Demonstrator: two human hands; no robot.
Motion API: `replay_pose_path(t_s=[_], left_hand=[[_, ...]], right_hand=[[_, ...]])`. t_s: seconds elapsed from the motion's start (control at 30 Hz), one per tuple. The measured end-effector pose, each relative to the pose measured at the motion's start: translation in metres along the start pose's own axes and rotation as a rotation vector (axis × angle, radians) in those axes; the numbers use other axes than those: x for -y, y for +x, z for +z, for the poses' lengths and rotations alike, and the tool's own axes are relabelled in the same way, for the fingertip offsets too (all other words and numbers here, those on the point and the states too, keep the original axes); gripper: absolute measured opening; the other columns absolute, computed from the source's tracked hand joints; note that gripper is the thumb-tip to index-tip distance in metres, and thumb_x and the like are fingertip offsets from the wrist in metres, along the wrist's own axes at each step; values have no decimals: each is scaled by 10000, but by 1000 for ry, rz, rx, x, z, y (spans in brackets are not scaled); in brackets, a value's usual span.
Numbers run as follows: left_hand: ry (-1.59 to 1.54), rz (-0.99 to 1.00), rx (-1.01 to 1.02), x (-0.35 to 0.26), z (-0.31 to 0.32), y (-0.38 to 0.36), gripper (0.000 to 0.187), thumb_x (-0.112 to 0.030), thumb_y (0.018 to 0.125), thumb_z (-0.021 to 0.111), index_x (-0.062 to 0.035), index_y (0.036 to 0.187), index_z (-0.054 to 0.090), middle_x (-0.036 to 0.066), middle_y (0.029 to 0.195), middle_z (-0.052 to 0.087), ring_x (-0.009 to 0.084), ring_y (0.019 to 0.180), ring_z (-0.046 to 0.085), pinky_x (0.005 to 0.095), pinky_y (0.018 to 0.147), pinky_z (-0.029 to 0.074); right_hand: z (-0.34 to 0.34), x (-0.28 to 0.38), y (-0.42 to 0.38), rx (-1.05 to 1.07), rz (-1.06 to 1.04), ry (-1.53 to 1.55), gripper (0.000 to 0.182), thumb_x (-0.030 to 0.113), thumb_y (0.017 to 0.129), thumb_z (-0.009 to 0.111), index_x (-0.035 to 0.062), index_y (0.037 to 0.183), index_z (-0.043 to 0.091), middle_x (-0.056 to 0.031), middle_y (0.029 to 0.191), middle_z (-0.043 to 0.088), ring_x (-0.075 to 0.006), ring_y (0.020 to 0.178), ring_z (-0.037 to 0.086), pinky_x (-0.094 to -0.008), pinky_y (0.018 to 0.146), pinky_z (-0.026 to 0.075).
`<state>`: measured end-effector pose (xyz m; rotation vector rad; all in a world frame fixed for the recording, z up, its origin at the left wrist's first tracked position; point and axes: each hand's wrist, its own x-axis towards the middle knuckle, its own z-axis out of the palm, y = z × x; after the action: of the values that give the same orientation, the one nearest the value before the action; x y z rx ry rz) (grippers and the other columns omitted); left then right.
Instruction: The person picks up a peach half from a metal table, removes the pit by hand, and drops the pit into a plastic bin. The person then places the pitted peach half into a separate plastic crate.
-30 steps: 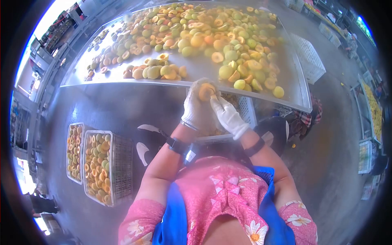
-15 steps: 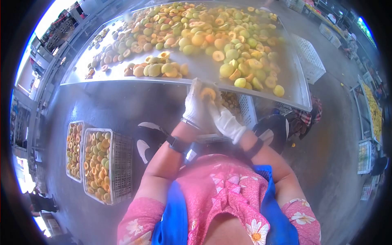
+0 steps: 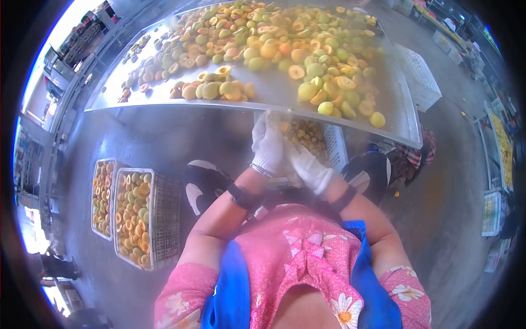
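Observation:
My left hand, in a white glove, is closed around an apricot, of which only a blurred orange patch shows between the fingers. Close against it is my right hand, also gloved in white, its fingers curled inward; what they grip is hidden. Both hands are just below the front edge of a metal table. On the table top lie many halved and whole apricots, yellow, green and orange. Beneath the hands, a crate contains small brownish pieces.
Two crates of apricot halves stand on the floor at the left. A white crate is beside the table's right end. A person's checked sleeve shows under the table's right corner. Another fruit-covered table stands far right.
The cut apricot half that showed plainly in my left hand is now mostly covered by the fingers. Both hands have dropped slightly, and more of the crate's contents shows. The view has shifted a little.

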<state>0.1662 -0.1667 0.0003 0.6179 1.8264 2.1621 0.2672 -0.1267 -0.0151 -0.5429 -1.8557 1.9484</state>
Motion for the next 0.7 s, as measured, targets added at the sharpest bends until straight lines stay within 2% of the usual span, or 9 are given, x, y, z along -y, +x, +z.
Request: replay_pose_path(t_s=[0.1,0.13,0.2,0.23,0.27,0.37,0.5,0.63,0.7], left_hand=[[-79,47,322,-5,-14,9,470,-452,1030,449,-32,903,617,95,817,655,164,684,616,324,639,522],[-515,-330,410,-27,-11,8,516,-493,1028,411,-46,861,607,90,769,646,159,651,600,301,587,504],[-270,-489,329,-42,-18,6,500,-473,1029,389,-64,870,630,91,774,652,192,645,602,317,604,505],[-219,-314,416,-20,-21,10,482,-423,1033,382,-49,882,647,93,785,658,205,649,606,344,641,513],[149,225,472,-7,-29,19,466,-387,1034,398,-28,888,658,93,780,673,190,675,616,347,682,519],[30,-119,561,-38,-41,9,407,-315,1012,495,-16,812,685,61,755,692,150,727,634,322,712,520],[-75,-217,513,-28,-54,16,475,-397,993,510,-26,755,685,47,717,683,149,655,613,325,634,505],[-90,-257,475,-42,-66,14,474,-392,989,509,-32,743,693,47,699,684,160,644,620,327,629,508],[349,25,547,-56,-76,7,473,-387,980,517,-24,735,696,52,690,682,151,645,621,316,626,508]], right_hand=[[-9,10,-5,123,328,198,424,541,1006,440,161,876,575,64,578,432,-72,405,360,-243,371,270],[-6,28,-11,100,405,163,425,563,997,444,181,840,548,71,552,396,-74,376,329,-246,349,239],[-18,27,-13,274,599,408,422,596,975,465,212,809,518,98,501,327,-71,331,279,-244,320,205],[-25,20,-12,369,663,542,410,590,976,469,214,825,531,102,492,314,-75,321,270,-244,314,198],[-21,29,-13,339,644,405,405,593,972,475,218,825,523,100,489,300,-73,320,262,-243,311,194],[-12,33,-11,332,711,323,433,600,972,465,189,849,520,90,486,269,-64,304,223,-251,298,173],[-1,33,-4,466,681,434,439,601,980,442,179,880,511,79,486,258,-66,297,202,-251,284,155],[5,29,-1,415,689,360,437,601,985,425,180,901,509,72,488,242,-68,292,185,-261,279,151],[3,17,4,462,714,338,444,607,984,420,180,902,511,71,490,234,-69,292,179,-264,278,148]])
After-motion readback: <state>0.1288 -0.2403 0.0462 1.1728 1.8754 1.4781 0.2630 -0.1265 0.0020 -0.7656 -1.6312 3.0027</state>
